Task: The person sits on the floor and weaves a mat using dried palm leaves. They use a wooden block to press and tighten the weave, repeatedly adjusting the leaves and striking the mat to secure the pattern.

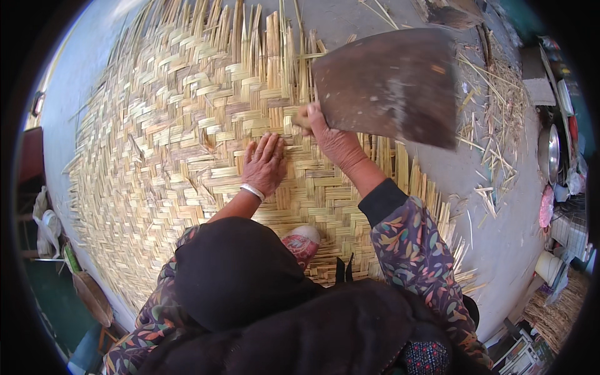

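The left hand lies flat, grasping nothing, on the woven mat spread over the floor; it should steady the weave. Beyond, the right hand grips a broad blade, best kept clear of the left.

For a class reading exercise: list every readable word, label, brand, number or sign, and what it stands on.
None can be read.
Blade in the right hand, mat under the left hand: no lettering seen.
Clutter at right: too small and blurred.
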{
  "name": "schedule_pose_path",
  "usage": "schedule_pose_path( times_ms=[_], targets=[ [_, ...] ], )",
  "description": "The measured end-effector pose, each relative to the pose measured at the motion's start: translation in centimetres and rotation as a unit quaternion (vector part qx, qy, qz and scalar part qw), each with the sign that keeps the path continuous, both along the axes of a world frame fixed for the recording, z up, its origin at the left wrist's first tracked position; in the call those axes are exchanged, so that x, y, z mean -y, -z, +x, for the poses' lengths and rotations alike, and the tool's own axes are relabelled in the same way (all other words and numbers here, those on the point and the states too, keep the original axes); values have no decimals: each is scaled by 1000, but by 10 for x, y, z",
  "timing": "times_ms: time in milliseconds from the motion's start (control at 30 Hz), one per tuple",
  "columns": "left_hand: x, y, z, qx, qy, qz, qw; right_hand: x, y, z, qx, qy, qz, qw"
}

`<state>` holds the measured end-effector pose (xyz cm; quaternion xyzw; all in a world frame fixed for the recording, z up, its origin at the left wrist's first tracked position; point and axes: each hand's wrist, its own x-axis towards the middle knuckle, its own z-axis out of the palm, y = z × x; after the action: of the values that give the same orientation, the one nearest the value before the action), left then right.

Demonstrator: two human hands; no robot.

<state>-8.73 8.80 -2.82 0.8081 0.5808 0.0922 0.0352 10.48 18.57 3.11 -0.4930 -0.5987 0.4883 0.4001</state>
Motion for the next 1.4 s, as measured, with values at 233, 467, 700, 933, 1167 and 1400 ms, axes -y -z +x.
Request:
schedule_pose_path(
  times_ms=[233,467,700,933,1167,1400],
  targets=[
    [-4,-7,0,11,1,6,1000,10,13,-17,215,8,137,967],
    [-2,-5,-2,18,-1,-4,1000,-7,5,-5,82,-56,99,990],
    [-1,-6,-2,1,2,-34,999,1,19,-34,184,-3,136,973],
    [0,-5,-4,25,2,-32,999,23,-13,33,91,-36,-32,995],
    [-1,-6,-1,-2,6,-25,1000,98,-67,143,338,-71,-126,930],
    [-3,-6,1,-44,9,-21,999,154,-72,179,471,-156,-199,845]
  ],
)
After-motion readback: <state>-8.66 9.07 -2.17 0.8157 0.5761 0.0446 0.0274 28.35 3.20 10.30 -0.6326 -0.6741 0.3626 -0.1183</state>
